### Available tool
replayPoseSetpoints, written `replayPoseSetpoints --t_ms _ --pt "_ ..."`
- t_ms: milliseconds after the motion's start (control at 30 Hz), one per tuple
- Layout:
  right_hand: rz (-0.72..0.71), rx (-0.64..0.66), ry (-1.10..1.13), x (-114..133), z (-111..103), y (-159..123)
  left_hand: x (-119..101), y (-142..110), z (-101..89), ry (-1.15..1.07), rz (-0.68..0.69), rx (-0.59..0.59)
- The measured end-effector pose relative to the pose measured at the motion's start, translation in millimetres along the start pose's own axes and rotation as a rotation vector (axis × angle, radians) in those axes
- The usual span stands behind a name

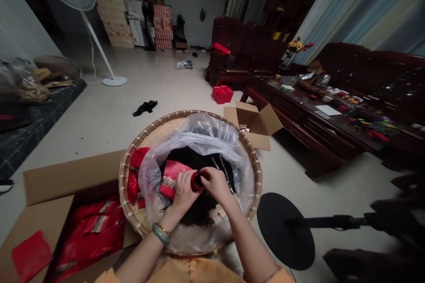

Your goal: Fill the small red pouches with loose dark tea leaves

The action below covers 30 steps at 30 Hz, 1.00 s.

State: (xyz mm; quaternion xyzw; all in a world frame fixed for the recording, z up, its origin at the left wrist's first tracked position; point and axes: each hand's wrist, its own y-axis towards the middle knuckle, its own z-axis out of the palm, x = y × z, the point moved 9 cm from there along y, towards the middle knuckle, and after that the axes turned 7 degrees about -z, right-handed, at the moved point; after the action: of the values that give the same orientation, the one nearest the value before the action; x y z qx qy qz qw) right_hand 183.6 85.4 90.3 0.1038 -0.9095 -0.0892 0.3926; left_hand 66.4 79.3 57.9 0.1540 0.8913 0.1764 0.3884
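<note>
My left hand [184, 189] is closed around a small red pouch [195, 182], whose dark mouth faces up. At that mouth, the fingers of my right hand [215, 184] are pinched together; what they hold is hidden. Both hands are over a clear plastic bag [202, 137] spread open in a round woven bamboo basket [123, 177]. Dark, loose, stringy material [197, 212] lies inside the bag. A pink-and-red printed packet [173, 170] rests on it, just left of my left hand. Thin metal tool shafts [226, 168] lean at the right of the dark material.
Red packets [133, 181] lie at the basket's left. A cardboard box [49, 177] full of red packets [96, 230] stands at left, another open box [254, 121] beyond the basket. A black round stand base [282, 230] is at right, near a long wooden table [299, 115]. A white fan [99, 44] stands behind.
</note>
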Motion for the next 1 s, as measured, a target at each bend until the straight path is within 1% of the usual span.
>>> replayPoseSetpoints --t_ms 67,167,233,267,333,400,500,567,667,767,800,833,867,933,1000 --pt "0.036 -0.057 0.046 -8.3 -9.0 -0.9 2.7 1.0 -1.6 0.003 -0.021 0.009" --pt "0.066 -0.144 0.082 -15.3 -30.6 -5.2 11.0 3.1 -7.6 0.011 -0.082 -0.013" --pt "0.021 -0.15 0.029 -8.0 -39.8 -8.4 15.3 3.7 -9.9 0.009 -0.114 -0.033" --pt "-0.019 -0.138 -0.006 -0.7 -40.7 -9.9 16.3 3.6 -9.6 0.004 -0.123 -0.037" --pt "-0.092 -0.094 -0.074 14.7 -34.5 -12.7 17.1 3.1 -5.5 -0.016 -0.134 -0.027" --pt "-0.111 -0.009 -0.145 22.8 -18.4 -14.1 17.2 2.6 1.1 -0.041 -0.145 -0.004" --pt "-0.046 0.128 -0.238 14.2 6.6 -12.1 19.0 5.0 7.9 -0.06 -0.177 0.019" --pt "-0.008 0.153 -0.231 2.7 12.1 -8.0 21.0 9.6 10.8 -0.082 -0.196 0.069" --pt "-0.023 0.138 -0.106 -8.8 7.7 -1.3 27.8 17.3 15.8 -0.227 -0.267 0.238" --pt "-0.045 0.118 0.078 -13.3 0.5 0.9 33.9 17.5 24.5 -0.561 -0.422 0.453" --pt "-0.037 0.1 0.131 -14.8 -1.7 0.6 34.4 16.2 26.8 -0.665 -0.474 0.496" --pt "-0.022 0.081 0.172 -16.7 -3.1 0.0 35.3 14.6 28.7 -0.745 -0.524 0.516" --pt "-0.003 0.061 0.202 -18.9 -3.8 -0.7 37.1 12.9 30.1 -0.798 -0.572 0.51" --pt "0.027 0.037 0.234 -22.9 -2.6 -2.4 41.9 9.0 32.2 -0.835 -0.654 0.449" --pt "0.035 0.059 0.247 -25.5 2.9 -3.4 44.2 4.7 34.1 -0.842 -0.694 0.38"
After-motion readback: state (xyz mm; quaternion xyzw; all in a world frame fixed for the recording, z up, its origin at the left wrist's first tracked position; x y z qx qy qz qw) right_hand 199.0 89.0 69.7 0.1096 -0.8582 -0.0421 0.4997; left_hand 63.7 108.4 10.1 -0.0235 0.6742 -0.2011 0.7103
